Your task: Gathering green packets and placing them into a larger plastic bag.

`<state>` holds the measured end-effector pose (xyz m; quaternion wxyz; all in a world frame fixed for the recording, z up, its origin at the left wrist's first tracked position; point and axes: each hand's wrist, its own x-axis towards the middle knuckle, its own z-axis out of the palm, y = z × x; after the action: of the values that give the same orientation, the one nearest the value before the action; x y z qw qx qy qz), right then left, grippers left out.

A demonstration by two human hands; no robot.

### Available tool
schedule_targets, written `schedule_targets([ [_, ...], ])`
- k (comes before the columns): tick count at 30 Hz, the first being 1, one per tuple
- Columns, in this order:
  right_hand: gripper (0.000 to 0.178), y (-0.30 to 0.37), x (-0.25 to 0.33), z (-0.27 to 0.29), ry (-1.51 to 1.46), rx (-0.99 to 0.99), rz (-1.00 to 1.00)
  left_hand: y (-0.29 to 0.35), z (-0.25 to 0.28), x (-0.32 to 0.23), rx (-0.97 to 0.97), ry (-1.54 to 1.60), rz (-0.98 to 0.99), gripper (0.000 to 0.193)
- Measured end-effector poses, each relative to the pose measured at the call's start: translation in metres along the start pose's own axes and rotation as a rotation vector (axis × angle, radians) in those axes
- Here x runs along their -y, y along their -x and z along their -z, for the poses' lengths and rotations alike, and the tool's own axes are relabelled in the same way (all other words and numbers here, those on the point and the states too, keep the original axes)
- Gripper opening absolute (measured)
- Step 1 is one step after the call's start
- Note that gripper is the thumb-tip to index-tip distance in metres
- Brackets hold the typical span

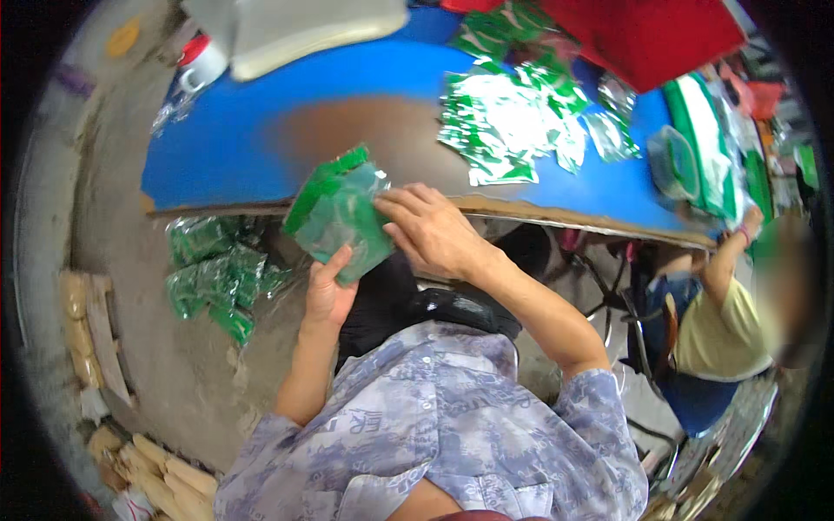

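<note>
A green and clear plastic bag [334,208] is held up in front of me, just off the table's near edge. My left hand [330,291] grips its lower edge, thumb on the front face and the other fingers hidden behind. At the bag's right edge is my right hand [430,226], its fingers bent together against the plastic; what lies under the fingertips is hidden. Beyond, on the table, a spread pile of shiny green and silver-white packets [499,126] lies to the right.
The blue table [234,139] has a brown worn patch. A white mug with a red lid [202,65] stands far left. Green plastic bags [221,269] lie on the floor at left. A plastic tub [673,165] sits at right, near a seated person in yellow [725,339].
</note>
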<state>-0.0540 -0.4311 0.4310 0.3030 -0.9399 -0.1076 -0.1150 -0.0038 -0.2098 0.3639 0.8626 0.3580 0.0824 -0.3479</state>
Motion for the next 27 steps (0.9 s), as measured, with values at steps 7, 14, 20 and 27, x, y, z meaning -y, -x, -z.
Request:
schedule_targets([
  [7, 0.059, 0.026, -0.092, 0.072, 0.648, -0.313, -0.428, -0.003, -0.006, 0.016, 0.090, 0.060, 0.153, 0.053],
  [14, 0.054, 0.025, -0.029, 0.025, 0.450, -0.228, -0.180, -0.004, -0.006, 0.020, 0.161, 0.138, 0.184, 0.054],
  [20, 0.020, 0.004, -0.037, 0.027, 0.051, -0.172, -0.203, -0.012, -0.015, 0.023, 0.031, 0.128, 0.090, 0.059],
  [27, 0.050, -0.013, -0.070, 0.011, 0.636, -0.298, -0.156, 0.000, 0.007, -0.003, 0.123, 0.079, 0.082, 0.060],
])
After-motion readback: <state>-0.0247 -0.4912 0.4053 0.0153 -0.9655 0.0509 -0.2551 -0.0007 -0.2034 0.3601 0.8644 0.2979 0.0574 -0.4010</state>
